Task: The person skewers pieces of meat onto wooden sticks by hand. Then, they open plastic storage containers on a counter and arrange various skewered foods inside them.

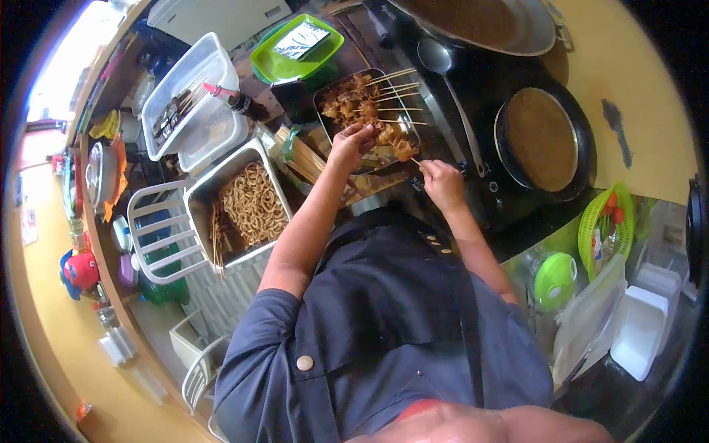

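My right hand (442, 181) is closed on the stick end of a meat skewer (403, 150), its brown, glazed-looking pieces pointing up and left. At the other end, the fingers of my left hand (354, 145) are pinched together on a piece of meat. Whether that piece is fully on the stick cannot be made out. Both hands are over the near part of a dark-rimmed metal tray (410, 131). Several finished skewers (347, 100) lie in its far part, sticks to the right. Bundled bamboo sticks (301, 156) rest left of the tray.
A container of coiled skewered food (255, 201) stands on a white chair (166, 229) to the left. Right of the tray are a ladle (454, 96), a pan of brown liquid (543, 140) and a large pot (480, 26). A green tray (284, 66) sits behind, near a sauce bottle (247, 105).
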Available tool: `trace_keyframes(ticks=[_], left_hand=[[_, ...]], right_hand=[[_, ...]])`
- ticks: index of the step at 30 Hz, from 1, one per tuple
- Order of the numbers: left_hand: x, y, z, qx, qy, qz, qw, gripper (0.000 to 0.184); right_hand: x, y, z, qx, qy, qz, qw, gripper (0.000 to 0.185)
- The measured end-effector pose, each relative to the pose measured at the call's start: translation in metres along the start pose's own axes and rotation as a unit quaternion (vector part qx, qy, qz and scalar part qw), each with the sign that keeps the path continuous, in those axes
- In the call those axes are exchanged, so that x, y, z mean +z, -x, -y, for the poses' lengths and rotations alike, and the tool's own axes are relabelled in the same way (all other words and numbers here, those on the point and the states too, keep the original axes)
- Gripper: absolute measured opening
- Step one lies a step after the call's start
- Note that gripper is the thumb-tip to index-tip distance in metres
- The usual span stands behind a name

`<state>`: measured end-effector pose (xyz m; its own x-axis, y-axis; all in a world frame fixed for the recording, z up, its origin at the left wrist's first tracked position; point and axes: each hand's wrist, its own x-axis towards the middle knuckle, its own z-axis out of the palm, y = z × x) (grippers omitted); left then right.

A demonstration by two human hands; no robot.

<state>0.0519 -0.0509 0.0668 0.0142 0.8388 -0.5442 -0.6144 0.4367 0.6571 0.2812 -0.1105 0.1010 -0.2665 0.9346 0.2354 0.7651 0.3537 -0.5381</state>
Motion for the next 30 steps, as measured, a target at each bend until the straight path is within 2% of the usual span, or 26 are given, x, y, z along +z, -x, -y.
trace_keyframes(ticks=[7,9,12,17,20,22,24,25,27,28,29,30], left_hand=[[-0.010,0.001,0.004,0.089,0.015,-0.050,0.995,0.031],[-0.009,0.002,0.004,0.096,0.018,-0.089,0.991,0.032],[-0.014,-0.002,0.012,0.119,0.091,-0.085,0.985,0.032],[-0.021,0.002,0.007,0.064,0.028,-0.019,0.997,0.037],[-0.018,0.002,0.010,0.066,-0.179,-0.009,0.982,0.044],[-0.017,-0.002,0.012,0.128,-0.386,0.032,0.913,0.040],[-0.015,-0.005,0.016,0.179,-0.573,0.070,0.796,0.036],[-0.012,-0.006,0.015,0.197,-0.613,0.082,0.761,0.034],[-0.008,-0.010,0.010,0.171,-0.661,0.103,0.723,0.032],[-0.007,-0.011,0.008,0.158,-0.685,0.112,0.703,0.032],[-0.007,-0.014,0.012,0.184,-0.709,0.105,0.672,0.023],[-0.005,-0.016,0.017,0.222,-0.690,0.117,0.679,0.022]], right_hand=[[0.018,-0.007,0.002,0.032,0.021,0.050,0.998,0.005],[0.023,-0.011,0.003,0.030,0.012,0.041,0.999,0.005],[0.030,-0.020,0.000,0.004,-0.003,0.008,1.000,0.005],[0.021,-0.076,-0.004,-0.060,0.048,-0.007,0.997,0.004],[0.018,-0.127,0.006,-0.079,0.115,0.028,0.990,0.009],[0.031,-0.159,0.001,-0.108,0.160,0.050,0.980,0.013],[0.049,-0.181,-0.011,-0.114,0.189,0.090,0.971,0.016],[0.052,-0.188,-0.008,-0.112,0.194,0.100,0.969,0.016],[0.051,-0.194,-0.005,-0.082,0.202,0.153,0.964,0.017],[0.043,-0.191,0.003,-0.076,0.174,0.133,0.973,0.017],[0.034,-0.186,0.012,-0.071,0.144,0.114,0.980,0.018],[0.022,-0.181,0.021,-0.067,0.114,0.095,0.987,0.019]])
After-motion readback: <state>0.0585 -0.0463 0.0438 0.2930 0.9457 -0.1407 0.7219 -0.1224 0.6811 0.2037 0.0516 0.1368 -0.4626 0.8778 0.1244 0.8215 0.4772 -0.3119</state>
